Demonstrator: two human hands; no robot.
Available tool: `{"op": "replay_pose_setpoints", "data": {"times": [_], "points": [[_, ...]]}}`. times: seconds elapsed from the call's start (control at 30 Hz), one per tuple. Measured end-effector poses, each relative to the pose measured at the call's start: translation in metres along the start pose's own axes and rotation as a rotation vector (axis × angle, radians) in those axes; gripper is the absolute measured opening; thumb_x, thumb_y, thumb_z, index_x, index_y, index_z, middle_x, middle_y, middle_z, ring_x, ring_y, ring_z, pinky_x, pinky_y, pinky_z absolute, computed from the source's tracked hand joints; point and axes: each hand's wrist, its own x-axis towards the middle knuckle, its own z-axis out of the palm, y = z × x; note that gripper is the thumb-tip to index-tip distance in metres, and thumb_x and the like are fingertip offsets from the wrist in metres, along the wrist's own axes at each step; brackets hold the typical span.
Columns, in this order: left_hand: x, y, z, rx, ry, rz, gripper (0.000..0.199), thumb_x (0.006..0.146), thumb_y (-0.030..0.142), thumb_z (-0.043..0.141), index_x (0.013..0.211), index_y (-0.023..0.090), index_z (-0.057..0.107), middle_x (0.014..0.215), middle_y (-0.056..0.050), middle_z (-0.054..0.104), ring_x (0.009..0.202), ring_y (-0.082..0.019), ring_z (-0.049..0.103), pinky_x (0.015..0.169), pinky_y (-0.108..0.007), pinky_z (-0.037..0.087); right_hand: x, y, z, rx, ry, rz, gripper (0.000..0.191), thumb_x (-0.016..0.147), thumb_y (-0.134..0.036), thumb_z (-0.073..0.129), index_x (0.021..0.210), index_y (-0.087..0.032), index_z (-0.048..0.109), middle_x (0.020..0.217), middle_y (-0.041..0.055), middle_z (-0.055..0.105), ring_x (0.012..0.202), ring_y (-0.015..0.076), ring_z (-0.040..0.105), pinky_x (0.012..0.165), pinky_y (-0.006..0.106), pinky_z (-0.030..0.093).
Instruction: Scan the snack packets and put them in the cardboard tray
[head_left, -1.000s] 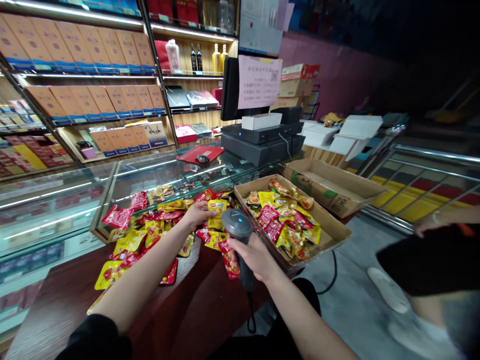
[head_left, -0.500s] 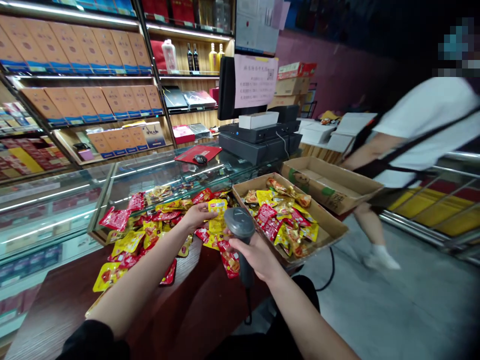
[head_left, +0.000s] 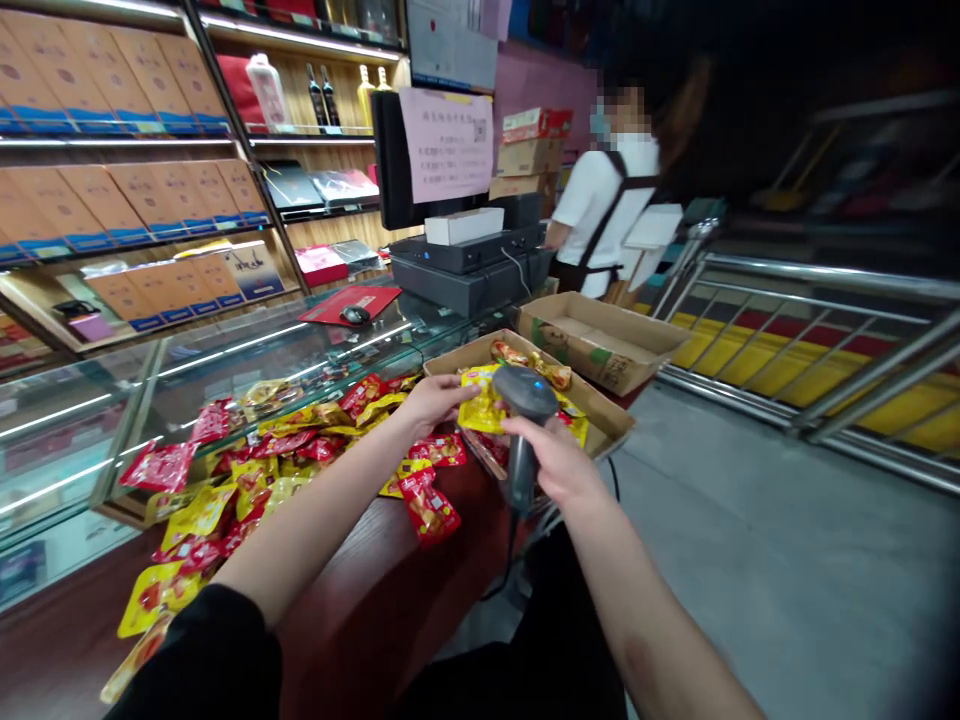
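Note:
My left hand (head_left: 433, 402) pinches a yellow snack packet (head_left: 480, 398) by its left edge, over the near side of a cardboard tray (head_left: 611, 425). Wrapped around the handle of a dark grey barcode scanner (head_left: 525, 395) is my right hand (head_left: 556, 462). The scanner's head is right against or just in front of the packet; I cannot tell if they touch. More packets lie in the tray, partly hidden behind the scanner. To the left, red and yellow snack packets (head_left: 300, 440) are heaped on the counter, and a red packet (head_left: 429, 505) lies nearest me.
A second cardboard box (head_left: 600, 345) stands behind the tray. Beyond the glass counter (head_left: 217, 370) are a monitor (head_left: 390, 165), a cash drawer (head_left: 461, 275) and a mouse (head_left: 354, 315). A person (head_left: 607, 200) stands at the back. Metal railings (head_left: 810, 290) run along the right.
The packet and the scanner have moved right, from beside the heap to over the tray. A blue light now shows on the scanner. The other person has walked farther back. My view has turned right.

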Motion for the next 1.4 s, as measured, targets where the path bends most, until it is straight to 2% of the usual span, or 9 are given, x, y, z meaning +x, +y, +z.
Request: {"op": "replay_pose_setpoints", "data": {"times": [0.1,0.2,0.33,0.47,0.67,0.9,1.03,1.23,1.4], "points": [[0.022,0.011,0.024,0.103,0.075,0.095,0.050,0.064,0.039,0.079,0.104,0.012,0.066,0.101,-0.011,0.069,0.081,-0.018,0.066,0.064,-0.025,0.054,0.010,-0.020,-0.028,0.021,0.174,-0.058,0.028,0.055,-0.021,0.071,0.083,-0.017,0.068,0.088,0.0020,0.071,0.090,0.0195,0.064,0.077,0.028,0.049],[0.013,0.009,0.019,0.192,0.108,0.135,0.051,0.068,0.039,0.076,0.111,0.014,0.064,0.112,-0.012,0.066,0.092,-0.021,0.065,0.067,-0.026,0.055,0.002,-0.025,-0.045,0.076,0.218,-0.062,0.031,0.055,-0.020,0.072,0.086,-0.019,0.069,0.095,0.0023,0.070,0.097,0.0210,0.062,0.082,0.031,0.049],[-0.043,-0.016,-0.020,0.131,0.043,0.043,0.042,0.074,0.038,0.071,0.110,0.017,0.065,0.109,-0.011,0.067,0.098,-0.022,0.064,0.076,-0.031,0.056,-0.031,-0.002,-0.041,0.155,-0.074,0.088,0.028,0.059,-0.019,0.073,0.086,-0.018,0.069,0.101,0.0053,0.070,0.103,0.0237,0.061,0.090,0.036,0.047],[-0.105,-0.050,-0.053,0.008,0.155,-0.106,0.036,0.076,0.030,0.071,0.109,0.016,0.066,0.116,-0.012,0.064,0.103,-0.024,0.063,0.081,-0.034,0.056,-0.057,0.033,-0.018,-0.029,-0.234,0.195,0.029,0.060,-0.020,0.072,0.089,-0.018,0.069,0.096,0.0045,0.071,0.098,0.0229,0.062,0.093,0.039,0.043],[-0.150,-0.070,-0.061,-0.105,0.188,-0.251,0.036,0.078,0.025,0.068,0.113,0.015,0.063,0.121,-0.016,0.061,0.106,-0.029,0.061,0.077,-0.040,0.057,-0.053,0.072,0.005,-0.190,-0.333,0.188,0.026,0.062,-0.017,0.068,0.088,-0.019,0.069,0.094,0.0016,0.071,0.097,0.0201,0.062,0.096,0.037,0.041],[-0.144,-0.081,-0.066,-0.248,0.134,-0.361,0.034,0.076,0.033,0.070,0.103,0.013,0.064,0.124,-0.019,0.057,0.097,-0.032,0.065,0.076,-0.050,0.056,-0.035,0.086,0.017,0.056,-0.369,0.544,0.030,0.059,-0.018,0.070,0.089,-0.017,0.067,0.097,0.0077,0.071,0.088,0.0213,0.067,0.075,0.033,0.052],[-0.134,-0.087,-0.072,-0.213,0.047,-0.352,0.038,0.073,0.038,0.072,0.103,0.015,0.063,0.113,-0.016,0.063,0.094,-0.028,0.066,0.077,-0.047,0.056,-0.040,0.081,0.027,0.109,-0.412,0.509,0.030,0.059,-0.015,0.068,0.089,-0.016,0.068,0.095,0.0071,0.071,0.087,0.0201,0.067,0.075,0.031,0.053],[-0.127,-0.091,-0.070,-0.079,0.077,-0.262,0.041,0.065,0.030,0.080,0.098,0.016,0.061,0.099,-0.010,0.069,0.082,-0.021,0.068,0.071,-0.040,0.057,-0.054,0.073,0.033,0.094,-0.432,0.469,0.027,0.057,-0.014,0.069,0.084,-0.017,0.069,0.089,0.0033,0.071,0.083,0.0167,0.067,0.087,0.035,0.050],[-0.102,-0.078,-0.073,-0.080,0.025,-0.167,0.043,0.060,0.019,0.082,0.098,0.016,0.062,0.093,-0.007,0.069,0.078,-0.017,0.068,0.072,-0.034,0.056,-0.034,0.051,0.033,0.031,-0.421,0.381,0.029,0.059,-0.011,0.066,0.087,-0.018,0.066,0.091,0.0039,0.069,0.083,0.0172,0.065,0.076,0.034,0.054]]}}
